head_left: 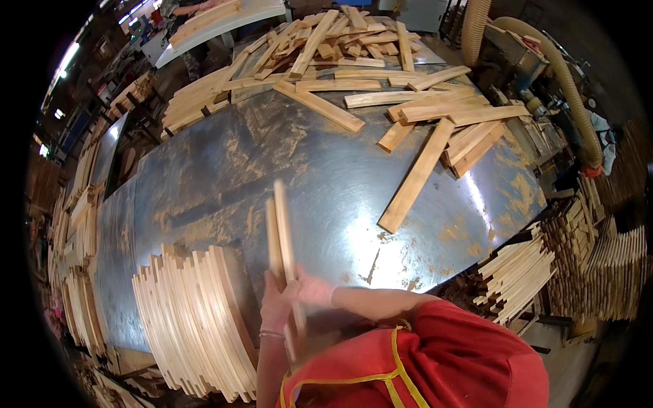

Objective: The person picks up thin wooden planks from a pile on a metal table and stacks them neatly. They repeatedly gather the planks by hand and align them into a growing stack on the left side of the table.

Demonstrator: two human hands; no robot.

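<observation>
Two slats [285, 231] side by side in hands, pointing away from person, over near part of counter [326, 163]. Left hand [275, 304]: grip closed around slats. Right hand [311, 288]: at slats' right side, blurred; cannot tell whether grip clamps. Row of strips [194, 319] packed side by side left of hands. Boards [315, 44] heaped at far side; long board [416, 177] slants toward person.

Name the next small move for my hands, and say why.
Probably ease the two wooden strips left toward the row of pieces: the left hand holds them, the blurred right hand is at them, and that row lies just left, running roughly the same way.
</observation>
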